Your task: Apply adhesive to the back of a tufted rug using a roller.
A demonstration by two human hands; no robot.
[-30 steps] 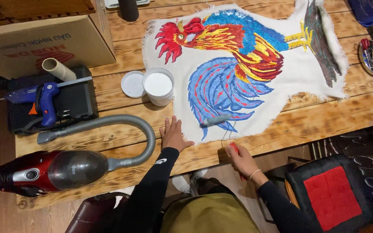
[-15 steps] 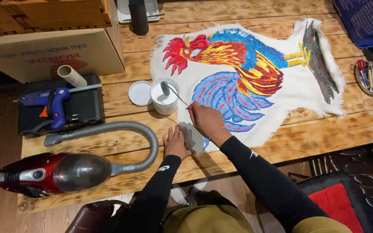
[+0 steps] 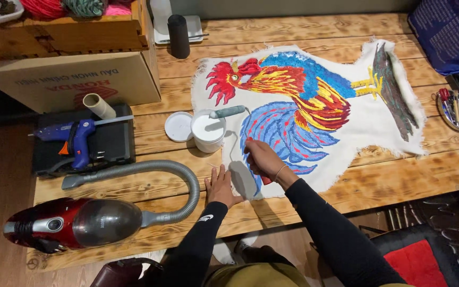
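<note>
1. Vacuum point(image 3: 75, 223) lies at the table's left; its hose point(image 3: 187, 180) curls close to the left hand.
2. Left hand point(image 3: 220, 187) lies flat, fingers spread, pinning the cloth point(image 3: 370, 125) at its edge and holding nothing.
3. Glue pot point(image 3: 208, 132) stands open at the cloth's left edge; a nudge could tip it onto the rooster.
4. Right hand point(image 3: 261, 159) is closed around the roller point(image 3: 228, 112) handle, the roller head resting on the pot; drips could spot the painted tail.

R hand point(image 3: 262, 159) | roller point(image 3: 228, 112) now over paint tub point(image 3: 209, 131) rim
</note>
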